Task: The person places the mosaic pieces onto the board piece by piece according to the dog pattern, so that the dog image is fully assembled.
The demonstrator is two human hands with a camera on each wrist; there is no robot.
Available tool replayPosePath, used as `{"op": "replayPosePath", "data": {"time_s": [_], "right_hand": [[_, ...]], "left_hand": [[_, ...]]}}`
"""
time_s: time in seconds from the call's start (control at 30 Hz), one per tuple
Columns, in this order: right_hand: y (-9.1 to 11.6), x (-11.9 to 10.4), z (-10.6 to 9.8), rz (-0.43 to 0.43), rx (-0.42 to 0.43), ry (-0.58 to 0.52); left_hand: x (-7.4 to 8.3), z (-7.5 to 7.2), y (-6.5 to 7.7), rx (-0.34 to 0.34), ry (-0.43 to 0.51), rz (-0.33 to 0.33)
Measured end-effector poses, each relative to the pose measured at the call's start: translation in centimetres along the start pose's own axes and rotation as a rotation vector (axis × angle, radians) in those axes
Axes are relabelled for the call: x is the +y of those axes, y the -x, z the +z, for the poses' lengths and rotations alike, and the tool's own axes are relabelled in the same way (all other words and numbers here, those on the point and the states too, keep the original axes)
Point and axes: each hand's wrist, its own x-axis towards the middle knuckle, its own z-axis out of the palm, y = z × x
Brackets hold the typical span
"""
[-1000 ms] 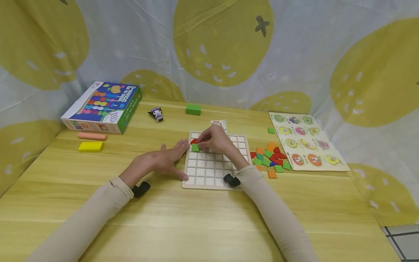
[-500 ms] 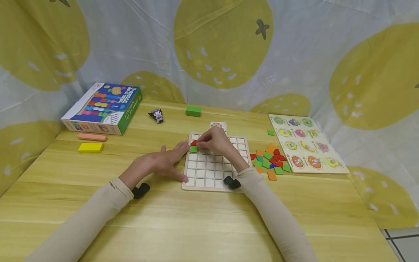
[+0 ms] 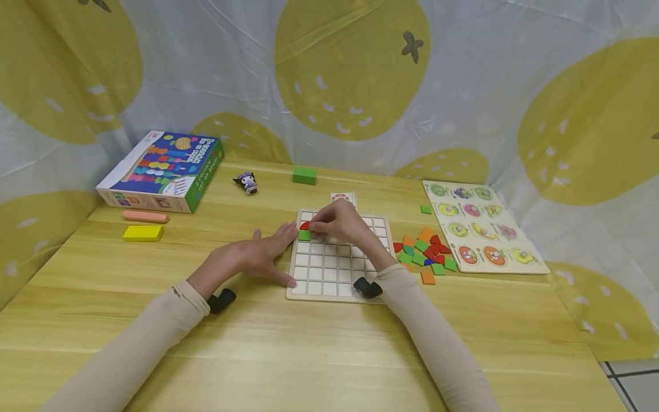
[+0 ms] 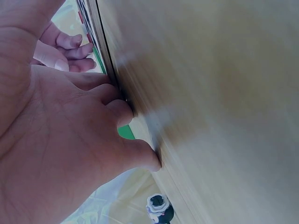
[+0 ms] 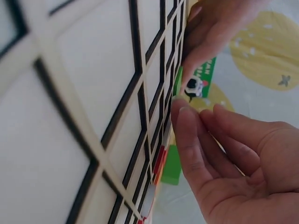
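The wooden grid board (image 3: 329, 273) lies on the table, its cells white. A green square tile (image 3: 305, 235) is at the upper left cells, just below a red curved-edge tile (image 3: 306, 225). My right hand (image 3: 341, 224) reaches over the board with thumb and forefinger pinching at the green tile's right edge; in the right wrist view those fingertips meet the tile (image 5: 178, 81). My left hand (image 3: 259, 252) spreads along the board's left side, thumb at the lower left corner and fingers near the upper left edge. The right hand covers part of the top rows.
Loose green, red, orange and blue tiles (image 3: 419, 258) lie right of the board, beside a fruit puzzle board (image 3: 484, 229). A small card (image 3: 351, 197) and green block (image 3: 304, 175) are behind. Leftward are a figurine (image 3: 247, 182), toy box (image 3: 165, 171) and yellow block (image 3: 143, 233).
The green tile has shifted slightly left and settled squarely under the red one, the right fingers following it. Over the last half second little moves; the left hand stays put.
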Motion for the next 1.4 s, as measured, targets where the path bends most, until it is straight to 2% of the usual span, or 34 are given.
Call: {"op": "replayPosePath", "data": {"time_s": [0.13,0.27,0.57,0.83,1.07,1.3,1.4], "right_hand": [[0.4,0.7,-1.2,-0.032,-0.036,-0.051],[1.5,1.7,-3.6,-0.025,-0.025,-0.059],[5.3,5.2,-10.0,0.017,0.103,0.02],[7.8,7.9,-13.1,0.073,0.118,0.122],[8.7,9.1,-14.7,0.055,0.053,0.23],[8.6,10.3,-14.5,-0.01,-0.097,0.187],[8.3,10.4,-14.1,-0.005,-0.14,0.191]], "left_hand": [[0.1,0.2,0.1,0.008,-0.008,-0.009],[0.1,0.3,0.0,0.014,-0.01,-0.007],[0.1,0.4,-0.4,0.015,-0.013,-0.009],[0.0,0.2,-0.2,0.015,-0.013,-0.007],[-0.1,0.3,-0.2,0.01,0.008,0.002],[-0.2,0.3,-0.2,0.008,-0.007,-0.001],[-0.2,0.3,-0.2,0.009,-0.005,0.001]]}}
